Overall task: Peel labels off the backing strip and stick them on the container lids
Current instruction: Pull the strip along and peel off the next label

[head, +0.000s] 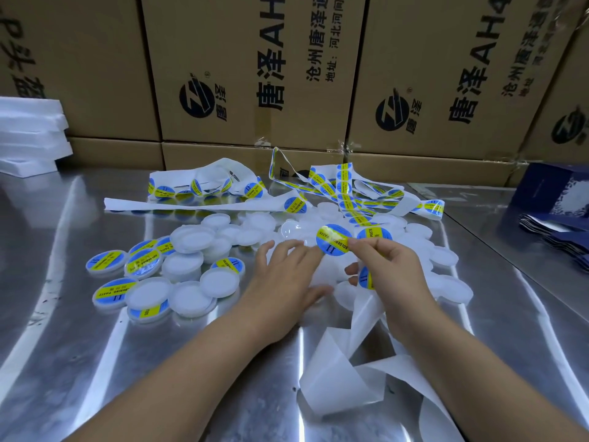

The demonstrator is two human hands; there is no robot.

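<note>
Both hands are out over the heap of white lids (191, 239). The left hand (287, 272) lies flat on bare lids at the heap's middle, fingers spread. The right hand (387, 258), just right of it, pinches a round blue-and-yellow label (333, 239) by its edge between thumb and forefinger, holding it above the heap. Its lower fingers curl round the backing strip (338, 371), which trails off the near side of the heap in loose white loops.

Behind the heap rises a wall of printed cardboard boxes (255, 74). A shiny metal table (95, 346) lies under the heap. Well to the heap's left sits a stack of white foam (28, 132), and well to its right lie dark blue packets (561, 218). Tangled label strips (344, 189) sprawl along the heap's far edge. Labelled lids (143, 262) cluster at its left edge.
</note>
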